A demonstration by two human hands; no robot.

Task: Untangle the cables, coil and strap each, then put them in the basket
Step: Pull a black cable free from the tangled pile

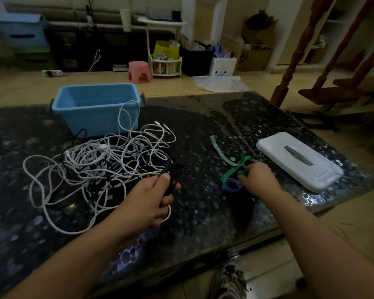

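Dark table [203, 130] held tangled white cables [99, 160]; basket [95, 106] looked empty; left hand [147, 201] gripped a coiled black cable [173, 171], right hand [257, 178] pinched a green strap [235, 167].

Both bare forearms reach in from the bottom of the view. Left hand [153, 197] is fisted, thumb on top (nail up), fingers curled round a coiled black cable [173, 173]. Right hand [257, 178] is farther forward, palm down, fingertips pinching a green strap [235, 169].
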